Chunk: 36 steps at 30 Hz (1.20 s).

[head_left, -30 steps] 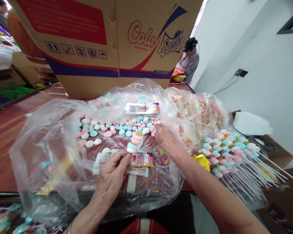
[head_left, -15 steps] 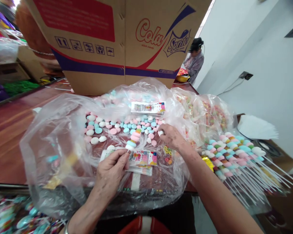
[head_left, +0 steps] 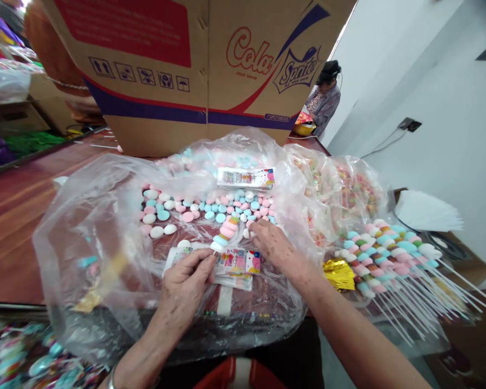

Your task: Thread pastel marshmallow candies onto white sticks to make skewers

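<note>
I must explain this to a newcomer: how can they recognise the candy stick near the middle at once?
Find the big cardboard box; before it lie loose candies. On their near side, the left hand holds the candy stick. Unlike the bunched sticks at right, it is alone: pink above blue and white.

"Can you see the stick of that candy skewer (head_left: 227,232)?"

"No, the left hand (head_left: 189,278) hides most of it."

"Does the right hand (head_left: 273,244) grip that white sweet (head_left: 246,233)?"

"Can't tell; it's too small from here."

"The cardboard box (head_left: 154,138)?"

"Top's cut off, and the red panel's (head_left: 133,32) print is blurred."

"Those heaped candies (head_left: 44,356)?"

"Blurred, cropped below."
</note>
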Each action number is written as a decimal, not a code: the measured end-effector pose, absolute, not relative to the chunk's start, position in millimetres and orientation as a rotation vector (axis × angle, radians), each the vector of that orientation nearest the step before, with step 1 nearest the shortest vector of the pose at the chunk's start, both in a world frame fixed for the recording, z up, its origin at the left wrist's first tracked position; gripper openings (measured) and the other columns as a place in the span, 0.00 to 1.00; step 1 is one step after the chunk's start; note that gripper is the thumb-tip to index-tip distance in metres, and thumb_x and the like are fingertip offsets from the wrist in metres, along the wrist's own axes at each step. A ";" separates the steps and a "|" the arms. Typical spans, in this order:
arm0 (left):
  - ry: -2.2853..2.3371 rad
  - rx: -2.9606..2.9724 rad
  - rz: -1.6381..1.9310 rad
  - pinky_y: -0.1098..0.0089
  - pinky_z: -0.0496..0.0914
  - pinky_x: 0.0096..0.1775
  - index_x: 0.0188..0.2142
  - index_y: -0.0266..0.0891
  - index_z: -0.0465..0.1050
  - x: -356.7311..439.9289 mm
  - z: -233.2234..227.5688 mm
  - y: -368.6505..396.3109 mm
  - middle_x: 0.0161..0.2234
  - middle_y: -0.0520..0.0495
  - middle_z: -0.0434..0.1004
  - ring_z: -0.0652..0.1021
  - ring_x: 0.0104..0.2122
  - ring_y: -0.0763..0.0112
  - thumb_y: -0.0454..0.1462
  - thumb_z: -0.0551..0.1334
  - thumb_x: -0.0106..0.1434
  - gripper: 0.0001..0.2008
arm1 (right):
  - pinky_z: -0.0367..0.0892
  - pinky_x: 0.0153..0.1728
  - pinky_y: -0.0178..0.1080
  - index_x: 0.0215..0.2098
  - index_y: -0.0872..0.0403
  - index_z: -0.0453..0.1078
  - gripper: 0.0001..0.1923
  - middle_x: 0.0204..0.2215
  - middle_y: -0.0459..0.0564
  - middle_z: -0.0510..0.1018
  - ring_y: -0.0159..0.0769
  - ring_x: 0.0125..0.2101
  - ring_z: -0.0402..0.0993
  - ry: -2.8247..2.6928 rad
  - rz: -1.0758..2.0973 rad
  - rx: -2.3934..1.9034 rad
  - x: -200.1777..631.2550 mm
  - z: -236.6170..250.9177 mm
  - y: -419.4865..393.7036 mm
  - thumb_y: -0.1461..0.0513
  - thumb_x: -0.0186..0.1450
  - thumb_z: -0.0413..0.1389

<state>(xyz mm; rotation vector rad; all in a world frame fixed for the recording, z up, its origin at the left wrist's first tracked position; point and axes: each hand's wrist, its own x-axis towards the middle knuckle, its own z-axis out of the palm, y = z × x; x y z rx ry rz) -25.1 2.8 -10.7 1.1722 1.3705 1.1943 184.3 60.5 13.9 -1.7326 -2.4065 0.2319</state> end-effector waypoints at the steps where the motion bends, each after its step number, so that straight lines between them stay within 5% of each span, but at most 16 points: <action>1: 1.341 1.146 1.187 0.76 0.52 0.16 0.35 0.39 0.76 -25.5 -11.6 2.9 0.18 0.57 0.67 0.59 0.15 0.81 0.46 0.65 0.59 0.12 | 0.64 0.50 0.40 0.51 0.56 0.67 0.15 0.47 0.58 0.75 0.41 0.49 0.70 -2.378 0.217 -1.748 184.2 11.6 59.3 0.69 0.68 0.47; 10: 1.383 1.269 1.142 0.75 0.58 0.20 0.32 0.39 0.77 -23.5 -4.9 2.7 0.19 0.56 0.66 0.64 0.19 0.76 0.43 0.63 0.60 0.09 | 0.64 0.49 0.43 0.46 0.54 0.68 0.14 0.43 0.57 0.77 0.45 0.48 0.70 -2.258 0.177 -1.719 184.0 -11.1 61.6 0.70 0.65 0.47; 16: 1.477 1.627 1.047 0.73 0.69 0.32 0.37 0.42 0.81 -25.4 -5.4 3.9 0.26 0.53 0.79 0.77 0.27 0.69 0.43 0.60 0.61 0.12 | 0.65 0.29 0.35 0.31 0.52 0.69 0.07 0.25 0.42 0.75 0.33 0.26 0.71 -1.252 1.069 -1.369 197.6 5.0 68.4 0.62 0.54 0.60; 20: 1.488 1.711 1.016 0.72 0.71 0.35 0.37 0.42 0.82 -23.1 -6.5 3.2 0.32 0.52 0.84 0.81 0.32 0.66 0.43 0.59 0.60 0.13 | 0.64 0.26 0.32 0.30 0.55 0.71 0.13 0.26 0.43 0.77 0.29 0.26 0.72 -0.855 1.413 -1.051 196.6 21.9 64.0 0.62 0.47 0.66; 36: 1.491 1.720 0.984 0.73 0.73 0.34 0.37 0.43 0.82 -18.0 -1.3 2.9 0.32 0.53 0.85 0.82 0.31 0.67 0.44 0.59 0.60 0.15 | 0.68 0.31 0.34 0.30 0.54 0.76 0.10 0.26 0.42 0.77 0.28 0.25 0.69 -0.830 1.428 -0.983 187.0 22.9 54.3 0.63 0.48 0.67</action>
